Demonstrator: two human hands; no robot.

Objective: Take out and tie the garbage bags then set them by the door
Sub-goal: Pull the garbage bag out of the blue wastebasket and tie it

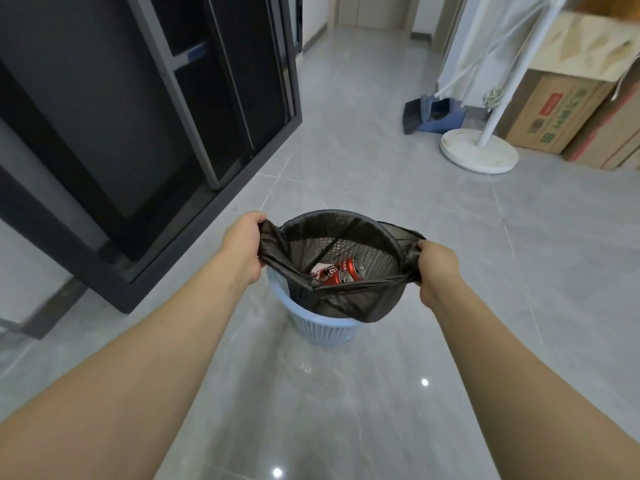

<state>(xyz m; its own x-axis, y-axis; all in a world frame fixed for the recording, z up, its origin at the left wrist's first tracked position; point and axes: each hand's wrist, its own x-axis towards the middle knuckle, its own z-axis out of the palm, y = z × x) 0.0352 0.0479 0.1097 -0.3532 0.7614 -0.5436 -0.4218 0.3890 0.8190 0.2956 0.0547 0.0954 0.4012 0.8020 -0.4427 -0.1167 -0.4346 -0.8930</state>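
Black plastic is bunched in both fists: my left hand (244,244) and right hand (437,271) each clench a side of the garbage bag (349,303), arms outstretched. Between them it sits in the blue basket (323,332), rim partly peeled, red cans (341,271) inside. Lifting, tying and carrying to the door (372,10) beyond remain.
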